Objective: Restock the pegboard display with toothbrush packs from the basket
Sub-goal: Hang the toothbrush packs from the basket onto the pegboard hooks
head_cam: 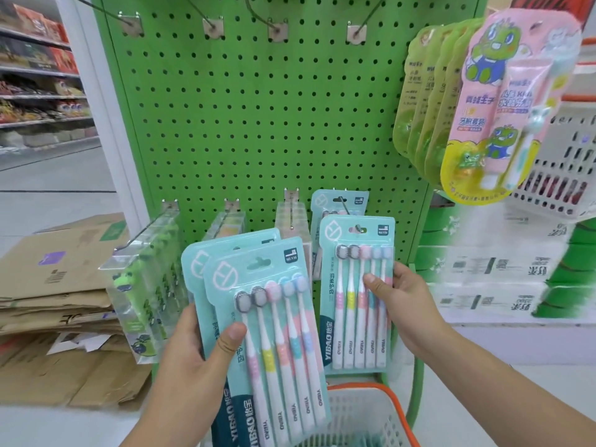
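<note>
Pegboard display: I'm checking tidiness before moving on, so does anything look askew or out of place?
Nothing on the pegboard looks damaged. The toothbrush pack in the right hand hangs straight on its hook. Flattened cardboard boxes lie piled untidily on the floor at left.

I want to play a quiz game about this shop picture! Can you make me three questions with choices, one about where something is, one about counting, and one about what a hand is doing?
1. Where is the white plastic basket with the orange rim?
A. on a high shelf
B. low down, below the hands
C. hanging on the green pegboard

2. How many toothbrushes show in the teal card pack on the hook?
A. two
B. five
C. nine

3. What is the left hand doing?
A. hanging open
B. pointing up
C. holding teal card toothbrush packs

Answers: 1 B, it sits at the bottom edge. 2 B, five heads in a row. 3 C, its thumb presses the front pack.
</note>
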